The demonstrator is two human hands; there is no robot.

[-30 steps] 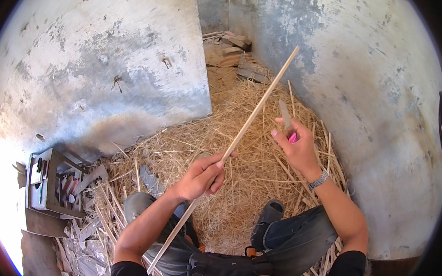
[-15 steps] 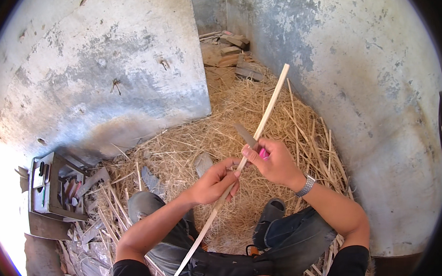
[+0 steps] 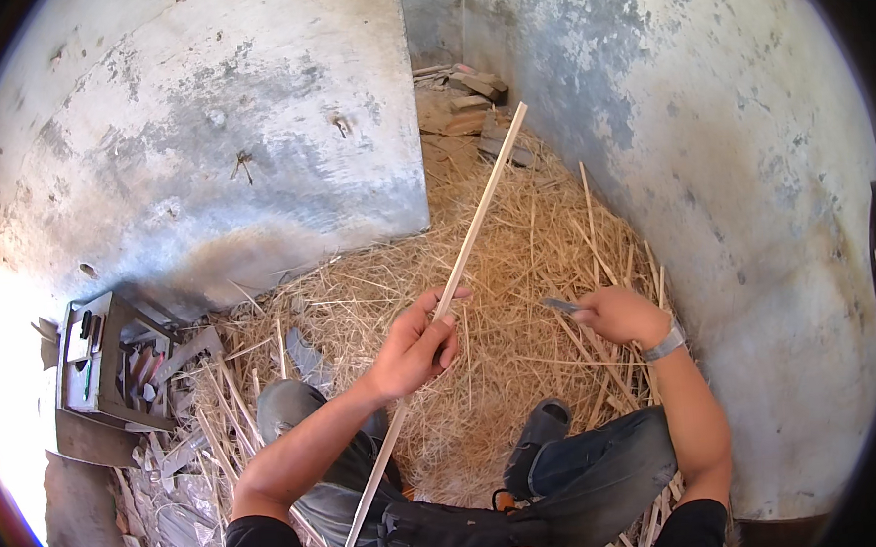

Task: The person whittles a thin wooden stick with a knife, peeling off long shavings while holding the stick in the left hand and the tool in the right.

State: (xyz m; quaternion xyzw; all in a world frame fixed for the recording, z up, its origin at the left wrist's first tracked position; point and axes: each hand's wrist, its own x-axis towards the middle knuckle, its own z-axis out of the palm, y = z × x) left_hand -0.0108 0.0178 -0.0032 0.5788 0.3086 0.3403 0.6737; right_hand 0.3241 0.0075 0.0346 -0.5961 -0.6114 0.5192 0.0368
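Observation:
A long, pale wooden strip (image 3: 482,215) slants from my lap up toward the far wall. My left hand (image 3: 414,349) grips it around its middle, thumb and fingers pinched over it. Off to the right and apart from the strip, my right hand (image 3: 623,315) is closed on a knife. The knife's short grey blade (image 3: 561,306) points left, while its handle is hidden inside my fist. Below both hands, a thick layer of wood shavings (image 3: 493,370) covers the floor between my legs.
A small wooden stool (image 3: 94,361) with tools on and in it stands at the left by the wall. Wood blocks (image 3: 473,88) lie in the far corner. Loose strips (image 3: 647,282) rest along the right wall, and debris (image 3: 178,505) lies at lower left.
My right hand with the knife has moved right, away from the strip. The left hand still holds the strip, whose far end has swung left.

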